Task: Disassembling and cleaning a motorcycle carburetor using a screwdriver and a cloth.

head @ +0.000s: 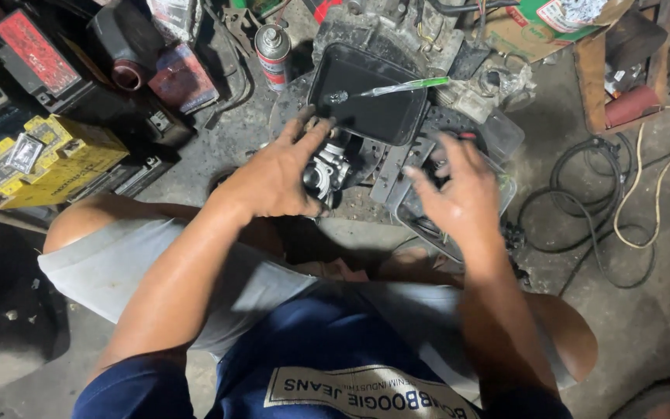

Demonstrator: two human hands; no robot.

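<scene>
Fingers of our left hand (277, 177) are wrapping around a small metal engine part (326, 172), just below the black tray (366, 93); our right hand (459, 190) is hovering beside it, fingers spread, holding nothing.

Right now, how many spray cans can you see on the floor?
1. The spray can stands upright at the top, left of the black tray, above the left hand. Clutter may hide others.
</scene>
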